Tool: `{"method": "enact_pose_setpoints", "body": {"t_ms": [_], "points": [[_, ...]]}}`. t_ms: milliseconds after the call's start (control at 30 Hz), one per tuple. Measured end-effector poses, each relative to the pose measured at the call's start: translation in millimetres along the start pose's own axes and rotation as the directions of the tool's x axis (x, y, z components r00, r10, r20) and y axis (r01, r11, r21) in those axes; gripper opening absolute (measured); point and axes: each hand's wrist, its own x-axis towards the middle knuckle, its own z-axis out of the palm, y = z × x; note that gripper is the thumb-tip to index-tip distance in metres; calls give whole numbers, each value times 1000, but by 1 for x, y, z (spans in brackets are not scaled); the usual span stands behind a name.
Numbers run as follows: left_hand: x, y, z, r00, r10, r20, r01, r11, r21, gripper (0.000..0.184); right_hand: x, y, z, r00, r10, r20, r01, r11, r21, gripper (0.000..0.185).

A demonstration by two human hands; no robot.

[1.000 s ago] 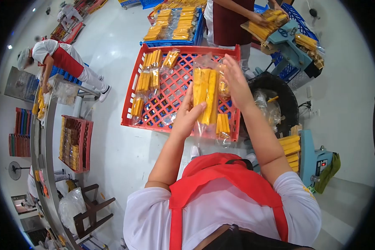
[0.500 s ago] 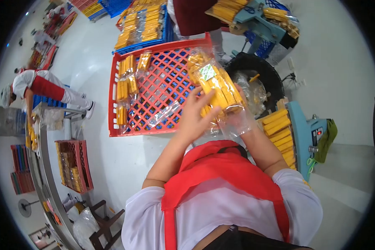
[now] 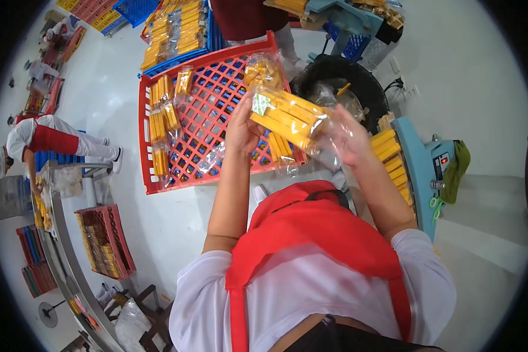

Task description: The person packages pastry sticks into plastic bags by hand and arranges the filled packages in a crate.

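We see a clear plastic pack of yellow sticks (image 3: 290,120) held aloft, slightly tilted, over the near right part of a red lattice crate (image 3: 208,120); a green-and-white label (image 3: 260,104) sits at its left end. Our left hand (image 3: 244,126) has its grip curled around that labelled end. Our right hand (image 3: 352,138) is at the loose plastic of the other end, blurred, so we cannot tell how far its grip is closed or whether it pinches the film.

In the crate, small packs (image 3: 158,124) line the left side, a bulkier pack (image 3: 262,71) lies in the far right corner, and a flat plastic sleeve (image 3: 211,158) rests near the front edge. Just right of the crate stands a black bin (image 3: 376,88). Nearer us, more yellow sticks (image 3: 396,167) lie against a blue-green machine (image 3: 413,146) with a red-lit display (image 3: 444,160). Beyond the crate stands a person in a dark red apron (image 3: 249,17); far left, another person (image 3: 58,138) leans over a long metal desk (image 3: 70,258).
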Motion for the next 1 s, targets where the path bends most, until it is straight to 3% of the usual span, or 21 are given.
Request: {"method": "enact_pose_setpoints", "body": {"t_ms": [33, 67, 100, 133, 167, 233, 267, 333, 367, 433, 467, 533, 600, 667, 733, 767, 833, 867, 1000], "points": [[-4, 4, 3, 999, 21, -35, -21, 1000, 13, 40, -16, -4, 11, 971, -214, -111, 204, 974, -95, 27], [-5, 6, -2, 999, 31, -44, -30, 1000, 9, 40, -23, -6, 7, 973, -204, -105, 193, 976, -101, 27], [-5, 6, -9, 994, 71, -85, -66, 996, 60, 39, -30, -10, 0, 887, -458, -62, 398, 825, -401, 21], [-6, 7, -14, 986, 112, -124, -98, 989, 112, 39, -35, -11, -3, 748, -660, 63, 536, 547, -643, 17], [-5, 6, -16, 982, 136, -134, -121, 986, 111, 38, -41, -11, 0, 755, -652, 68, 532, 550, -644, 17], [-10, 6, -9, 978, 131, -161, -121, 990, 71, 38, -51, -14, 10, 741, -608, 283, 481, 187, -856, 15], [-11, 7, -7, 977, 121, -177, -117, 993, 34, 37, -51, -12, 8, 742, -607, 284, 481, 188, -856, 15], [-10, 6, -8, 980, 121, -157, -126, 992, -23, 36, -48, -6, 0, 860, -485, 161, 404, 451, -796, 14], [-10, 6, -7, 974, 122, -189, -133, 990, -46, 35, -47, -3, -2, 860, -483, 164, 404, 448, -797, 14], [-9, 5, -15, 965, 127, -228, -147, 986, -74, 34, -46, 2, -4, 853, -511, 107, 450, 615, -648, 19], [-5, 0, -29, 972, 124, -200, -138, 989, -54, 32, -48, 4, -3, 856, -506, 110, 447, 615, -649, 19], [-3, -5, -39, 977, 122, -175, -130, 991, -35, 29, -50, 8, 2, 931, -354, 85, 284, 563, -776, 29], [-3, -13, -38, 953, 154, -260, -161, 987, -3, 27, -48, 13, 2, 936, -315, 155, 316, 563, -764, 35], [-9, -14, -32, 962, 91, -256, -100, 995, -23, 32, -49, 11, 2, 935, -276, 221, 344, 567, -749, 42], [-23, -1, -20, 997, -75, -8, 73, 986, -147, 37, -50, 0, 5, 927, -316, 204, 334, 441, -833, 51], [-29, 1, -22, 986, -157, 48, 163, 966, -200, 41, -49, -4, 3, 928, -313, 201, 330, 443, -833, 51], [-33, 2, -18, 977, -201, 75, 212, 958, -194, 41, -49, -9, -3, 875, -370, 313, 438, 327, -838, 55], [-36, 2, -17, 964, -242, 107, 259, 948, -185, 41, -50, -12, -2, 877, -367, 309, 434, 331, -838, 55], [-33, -5, -23, 973, -184, 142, 195, 979, -68, 39, -56, -18, 8, 905, -278, 323, 393, 251, -885, 58]]}}
